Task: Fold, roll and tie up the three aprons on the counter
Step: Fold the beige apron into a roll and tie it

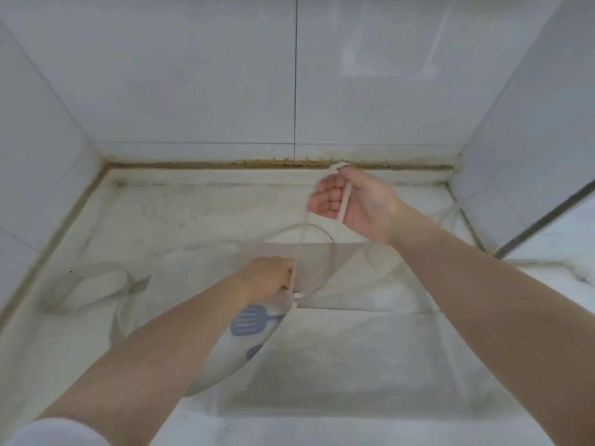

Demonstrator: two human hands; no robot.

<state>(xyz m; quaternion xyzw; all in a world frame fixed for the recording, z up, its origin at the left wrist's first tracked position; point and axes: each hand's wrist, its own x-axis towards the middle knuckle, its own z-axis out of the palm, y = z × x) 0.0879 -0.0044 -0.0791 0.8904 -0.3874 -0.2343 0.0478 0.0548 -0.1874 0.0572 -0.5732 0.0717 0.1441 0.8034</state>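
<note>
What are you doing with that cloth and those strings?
A person is working on a pale apron spread on a white counter. The right hand holds one apron strap lifted up near the back wall. The left hand grips the strap lower down, at the apron's folded part. A blue spatula print shows on the cloth. The apron is not rolled or tied yet.

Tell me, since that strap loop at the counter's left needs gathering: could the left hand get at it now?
Probably yes. The strap loop lies bare on the counter, nothing between it and the left hand, though that hand grips the apron and must let go first.
</note>
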